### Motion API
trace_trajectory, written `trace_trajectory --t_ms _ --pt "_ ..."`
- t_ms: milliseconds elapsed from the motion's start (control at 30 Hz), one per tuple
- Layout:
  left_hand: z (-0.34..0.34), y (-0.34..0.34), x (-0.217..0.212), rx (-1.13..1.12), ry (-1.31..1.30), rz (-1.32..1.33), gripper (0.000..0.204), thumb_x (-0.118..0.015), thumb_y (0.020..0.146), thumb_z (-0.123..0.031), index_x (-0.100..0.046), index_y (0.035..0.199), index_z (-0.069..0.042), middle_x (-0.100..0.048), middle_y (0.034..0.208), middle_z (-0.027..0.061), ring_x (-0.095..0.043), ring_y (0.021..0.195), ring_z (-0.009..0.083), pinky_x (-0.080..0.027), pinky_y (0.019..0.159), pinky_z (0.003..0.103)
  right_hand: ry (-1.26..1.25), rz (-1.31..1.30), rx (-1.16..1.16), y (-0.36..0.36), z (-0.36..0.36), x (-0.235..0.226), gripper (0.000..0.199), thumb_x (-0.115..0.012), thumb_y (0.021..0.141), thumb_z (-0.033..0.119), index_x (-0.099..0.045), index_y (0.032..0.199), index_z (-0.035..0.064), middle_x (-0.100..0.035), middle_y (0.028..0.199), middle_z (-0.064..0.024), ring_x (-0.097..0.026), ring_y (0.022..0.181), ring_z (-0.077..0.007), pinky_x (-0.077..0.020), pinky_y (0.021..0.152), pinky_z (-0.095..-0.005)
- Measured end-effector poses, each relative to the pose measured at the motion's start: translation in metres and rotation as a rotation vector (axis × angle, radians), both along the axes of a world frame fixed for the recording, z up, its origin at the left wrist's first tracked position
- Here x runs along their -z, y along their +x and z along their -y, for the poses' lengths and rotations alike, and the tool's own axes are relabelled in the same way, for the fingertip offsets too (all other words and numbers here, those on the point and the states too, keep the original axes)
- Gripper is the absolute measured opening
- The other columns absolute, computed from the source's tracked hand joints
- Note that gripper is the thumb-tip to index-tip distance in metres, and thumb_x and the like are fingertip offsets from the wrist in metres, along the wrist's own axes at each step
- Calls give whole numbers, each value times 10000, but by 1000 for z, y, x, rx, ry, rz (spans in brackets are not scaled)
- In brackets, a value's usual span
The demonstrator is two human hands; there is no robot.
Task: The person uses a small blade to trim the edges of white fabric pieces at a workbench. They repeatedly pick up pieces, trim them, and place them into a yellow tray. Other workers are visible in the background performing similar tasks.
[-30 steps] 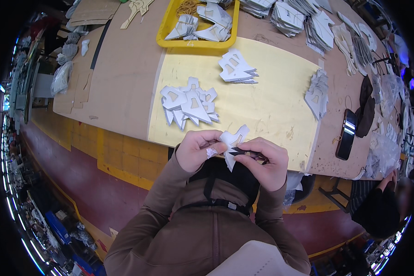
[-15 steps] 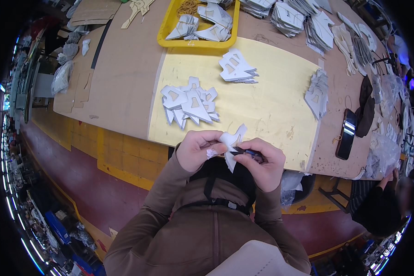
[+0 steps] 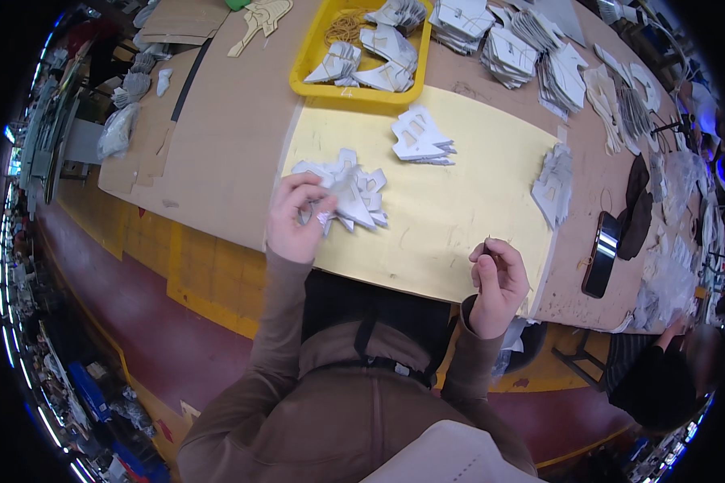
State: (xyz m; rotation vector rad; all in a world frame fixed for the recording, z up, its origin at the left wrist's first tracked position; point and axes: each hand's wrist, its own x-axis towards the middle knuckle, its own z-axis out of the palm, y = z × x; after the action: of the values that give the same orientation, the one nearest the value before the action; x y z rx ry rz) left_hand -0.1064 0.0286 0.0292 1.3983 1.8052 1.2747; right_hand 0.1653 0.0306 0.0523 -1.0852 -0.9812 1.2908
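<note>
At the left of the yellow sheet (image 3: 443, 233) lies a loose pile of white cut pieces (image 3: 370, 189), several with cut-out openings. My left hand (image 3: 296, 221) reaches over the near left side of this pile, thumb and fingers closed on a white cut piece (image 3: 346, 193) that is smeared by motion. White tape wraps one of its fingers. Apart from the pile, above the sheet's near right part, my right hand (image 3: 499, 286) is curled. Only a thin dark tip of a pen-like tool (image 3: 488, 240) shows at its fingertips; the palm hides the rest.
A second stack of white pieces (image 3: 420, 137) sits below a yellow tray (image 3: 362, 92) holding bundled pieces and rubber bands. Another stack (image 3: 552, 185) lies at the sheet's right edge. Beyond it are a phone (image 3: 602, 256) and plastic bags. A person (image 3: 660, 370) is at far right.
My hands have parted from in front of my body. The left has carried a white piece up and left to the pile; the right has moved right with the dark tool.
</note>
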Motion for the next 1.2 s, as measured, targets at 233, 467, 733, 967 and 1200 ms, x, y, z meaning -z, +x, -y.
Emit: trace_trajectory --t_ms 233,467,733,967,1200 --pt "-11 -6 -13 -312 61 -651 389 -755 758 -145 -613 1108 -49 -568 1095 144 -515 1066 341 -403 950 428 82 387 -131 15 -5 14 246 -550 876 -91 -652 1099 -68 -560 847 -56 -503 759 -120 -394 704 -212" --pt "-73 58 -19 5 71 -384 399 -754 789 -220 -601 1125 -69 -565 1044 148 -532 1020 326 -445 891 402 76 367 -234 9 13 20 383 -573 866 -69 -591 1246 -28 -572 900 -68 -510 776 -124 -415 715 -217" --pt "-90 59 -20 97 4 -432 219 -714 834 -220 -629 836 -19 -573 948 127 -568 936 287 -456 815 356 109 310 -317 15 18 11 401 -610 819 -54 -577 1219 -57 -588 912 -79 -559 789 -136 -452 741 -244" --pt "-46 54 -38 320 -388 368 194 -692 861 -55 -579 1008 1 -608 950 63 -601 859 109 -463 762 241 275 365 -267 -4 1 -8 343 -689 784 -45 -658 1124 -4 -607 855 -82 -516 666 -119 -418 575 -231" --pt "-7 64 -12 364 -254 702 197 -689 877 -58 -580 1012 35 -628 966 68 -580 839 75 -480 756 231 337 606 -208 -27 -14 -4 340 -704 778 -49 -668 1115 -12 -632 829 -128 -628 691 -214 -490 595 -292"
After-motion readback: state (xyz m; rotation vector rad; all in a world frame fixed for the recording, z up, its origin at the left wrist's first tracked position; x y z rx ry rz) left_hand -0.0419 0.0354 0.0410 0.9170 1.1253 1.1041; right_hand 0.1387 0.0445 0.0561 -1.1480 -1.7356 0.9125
